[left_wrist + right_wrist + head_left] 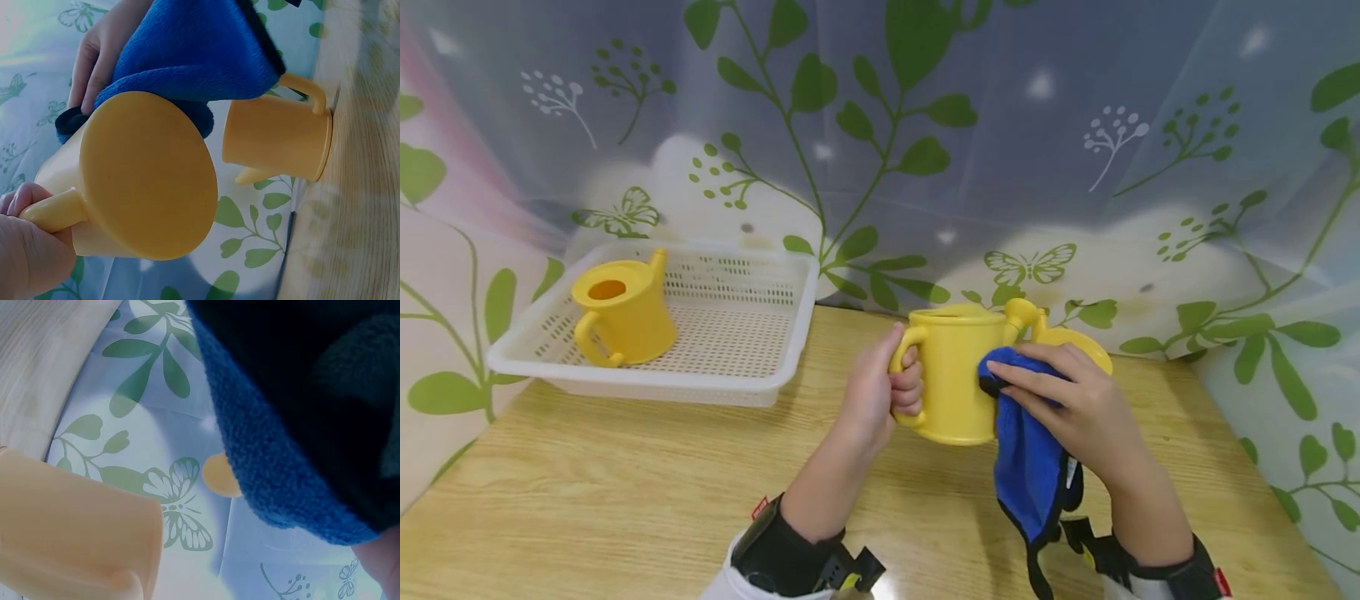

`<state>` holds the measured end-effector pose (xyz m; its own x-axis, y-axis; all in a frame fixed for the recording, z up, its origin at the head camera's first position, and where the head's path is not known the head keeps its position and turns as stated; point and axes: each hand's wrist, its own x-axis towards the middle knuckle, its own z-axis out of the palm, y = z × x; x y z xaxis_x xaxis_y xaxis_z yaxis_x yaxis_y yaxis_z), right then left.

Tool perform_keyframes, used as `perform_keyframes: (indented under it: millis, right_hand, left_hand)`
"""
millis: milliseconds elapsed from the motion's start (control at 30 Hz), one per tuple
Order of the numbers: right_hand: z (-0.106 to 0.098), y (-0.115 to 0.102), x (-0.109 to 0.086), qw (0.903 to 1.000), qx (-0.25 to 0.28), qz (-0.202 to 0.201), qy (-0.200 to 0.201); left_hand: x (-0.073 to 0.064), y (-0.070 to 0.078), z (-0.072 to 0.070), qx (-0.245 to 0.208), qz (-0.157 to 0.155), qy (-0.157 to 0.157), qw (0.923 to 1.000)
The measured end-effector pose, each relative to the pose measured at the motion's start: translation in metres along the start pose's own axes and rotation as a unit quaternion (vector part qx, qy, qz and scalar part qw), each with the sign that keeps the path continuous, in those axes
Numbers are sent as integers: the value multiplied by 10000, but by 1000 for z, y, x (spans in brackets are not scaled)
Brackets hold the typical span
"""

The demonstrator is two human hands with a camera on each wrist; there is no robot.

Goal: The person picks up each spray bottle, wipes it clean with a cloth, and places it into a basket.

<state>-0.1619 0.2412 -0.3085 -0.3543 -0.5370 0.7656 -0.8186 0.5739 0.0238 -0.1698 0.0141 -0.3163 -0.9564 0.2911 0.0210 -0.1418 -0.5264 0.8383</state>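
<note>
Three yellow watering cans were counted, with one white basket (700, 386), one blue cloth (1028, 471) and two hands. The first can, the held can (958, 379), was raised above the table (625, 483) to the right of the basket, its flat base visible from the left wrist. One left hand (874, 387) gripped it, fingers clamped together round its single handle. One right hand (1086, 404) held the cloth against the can's far side from the basket; its fingers were bent over the fabric, slightly apart, and the thumb's position could not be told. The second can, the basket can (640, 329), stood upright inside the basket's left half. The third can, the rear can (275, 137), stood on the table farthest right of the basket, partly hidden in the head view.
</note>
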Motion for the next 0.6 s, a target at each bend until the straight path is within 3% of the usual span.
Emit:
perform_keyframes:
  millis: [333,600]
  right_hand:
    - [2,1,-1,9951,-95,660,731]
    - [2,-1,0,9913,-146,947,898]
  left_hand:
    - [-2,-3,4,373,-55,-269,9989]
    - [-3,-3,5,333,-69,-335,9989]
